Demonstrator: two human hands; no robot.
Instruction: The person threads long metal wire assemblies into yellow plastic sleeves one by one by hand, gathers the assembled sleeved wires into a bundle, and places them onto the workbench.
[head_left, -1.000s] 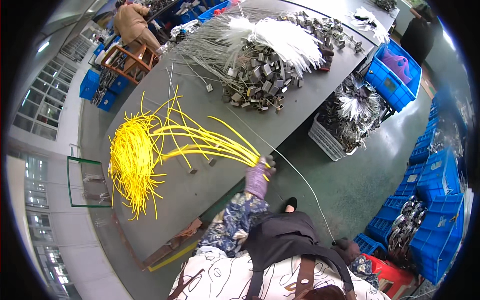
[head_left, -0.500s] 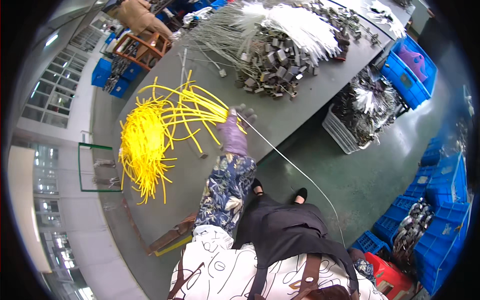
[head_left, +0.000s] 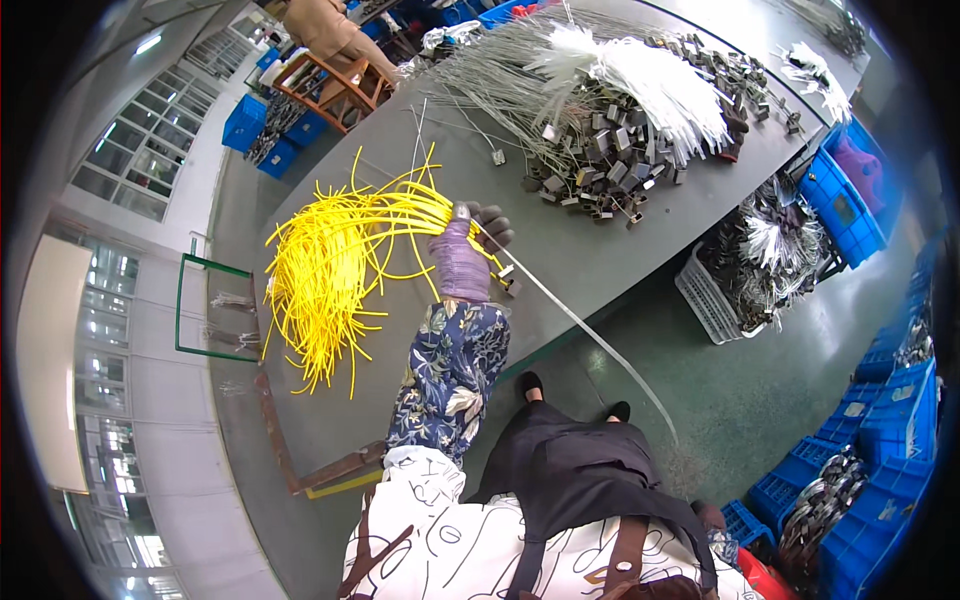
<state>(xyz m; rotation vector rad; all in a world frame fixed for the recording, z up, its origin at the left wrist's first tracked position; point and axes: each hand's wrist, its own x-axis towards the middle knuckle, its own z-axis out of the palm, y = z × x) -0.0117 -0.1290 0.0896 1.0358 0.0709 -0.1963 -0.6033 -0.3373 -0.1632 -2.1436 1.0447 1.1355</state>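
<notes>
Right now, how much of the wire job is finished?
Looks done: a heap of thin yellow wires lies loose on the grey worktable. In hand: the gloved left hand is at the bundle's gathered end, where a long white wire trails off the edge. Left: a big pile of white wires with grey metal clips.

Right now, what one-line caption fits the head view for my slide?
Gloved left hand grips a bundle of yellow tubes on the grey table, a thin white cable trailing off.

A long grey table (head_left: 600, 250) stands on green floor (head_left: 760, 390); blue crates (head_left: 880, 470) right, windows (head_left: 130, 170) left.
</notes>
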